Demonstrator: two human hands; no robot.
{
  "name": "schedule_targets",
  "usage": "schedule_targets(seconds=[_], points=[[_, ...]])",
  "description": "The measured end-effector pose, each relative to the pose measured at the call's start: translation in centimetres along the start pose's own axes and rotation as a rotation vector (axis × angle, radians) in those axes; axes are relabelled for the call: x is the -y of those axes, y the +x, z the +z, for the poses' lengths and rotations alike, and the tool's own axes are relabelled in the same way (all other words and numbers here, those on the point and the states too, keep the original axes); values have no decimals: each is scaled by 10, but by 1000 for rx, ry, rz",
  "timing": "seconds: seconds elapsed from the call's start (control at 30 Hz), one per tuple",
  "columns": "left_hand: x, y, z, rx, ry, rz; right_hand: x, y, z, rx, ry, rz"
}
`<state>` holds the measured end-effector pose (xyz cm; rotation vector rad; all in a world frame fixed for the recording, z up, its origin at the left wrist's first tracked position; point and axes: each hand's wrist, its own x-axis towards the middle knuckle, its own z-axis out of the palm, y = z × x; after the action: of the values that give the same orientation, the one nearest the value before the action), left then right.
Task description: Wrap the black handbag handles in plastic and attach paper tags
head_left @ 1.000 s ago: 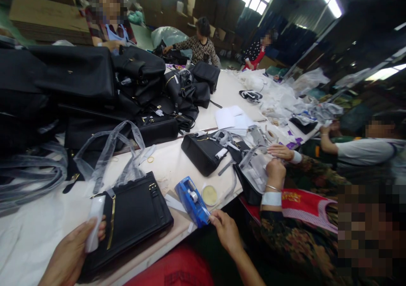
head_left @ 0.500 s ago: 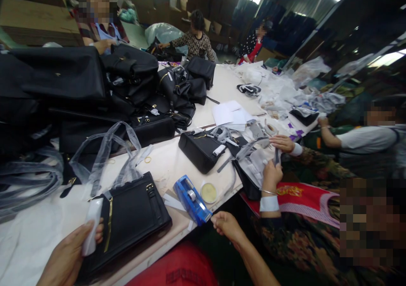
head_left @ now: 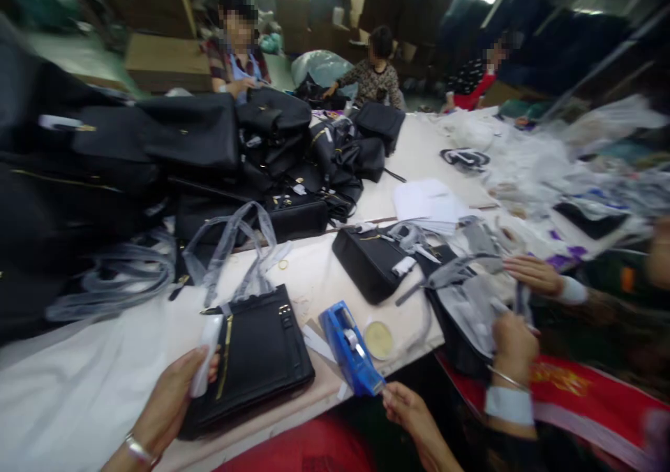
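Note:
My left hand (head_left: 175,395) is closed around a white wrapped piece (head_left: 207,353) at the left side of a black handbag (head_left: 262,346). The bag lies on the table with a gold zip and a small buckled strap facing up. Its handles (head_left: 256,248), covered in clear plastic, stand up behind it. My right hand (head_left: 411,409) pinches the tape at the nose of a blue tape dispenser (head_left: 348,346); the strip itself is barely visible. Beside the dispenser sits a round yellowish roll (head_left: 377,339).
Black bags (head_left: 193,130) are heaped at the left and back. White sheets (head_left: 426,203) and another black bag (head_left: 366,262) lie ahead. At the right, a co-worker's hands (head_left: 516,339) handle a grey-wrapped bag (head_left: 465,311). Other people stand beyond the table (head_left: 308,416).
The view has swung left, so everything appears farther right. My left hand keeps its hold on the white piece, and my right hand stays at the dispenser's nose.

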<state>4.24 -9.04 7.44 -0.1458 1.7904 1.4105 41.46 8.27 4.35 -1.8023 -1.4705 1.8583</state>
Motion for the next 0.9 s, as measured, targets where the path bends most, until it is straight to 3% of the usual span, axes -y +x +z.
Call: schedule_targets(seconds=[0.07,0.2,0.27,0.33,0.5,0.6,0.73,0.8,0.9], points=[[5,4,-6,140,-40,31,8,11,29,-13,-68,-31],[10,12,-13,110,-61,65,37,43,109,107,-162,-119],[12,14,-13,102,-71,74,49,51,139,155,-197,-156],[14,15,-13,107,-66,78,57,50,152,189,-229,-192],[21,21,-12,126,-17,103,85,16,158,321,-282,-357],[25,25,-13,133,16,133,123,5,197,510,-324,-614],[29,30,-13,148,26,174,160,21,266,651,-430,-836],[30,31,-15,155,24,184,164,32,284,668,-507,-873],[30,32,-17,171,21,185,163,46,289,687,-601,-883]])
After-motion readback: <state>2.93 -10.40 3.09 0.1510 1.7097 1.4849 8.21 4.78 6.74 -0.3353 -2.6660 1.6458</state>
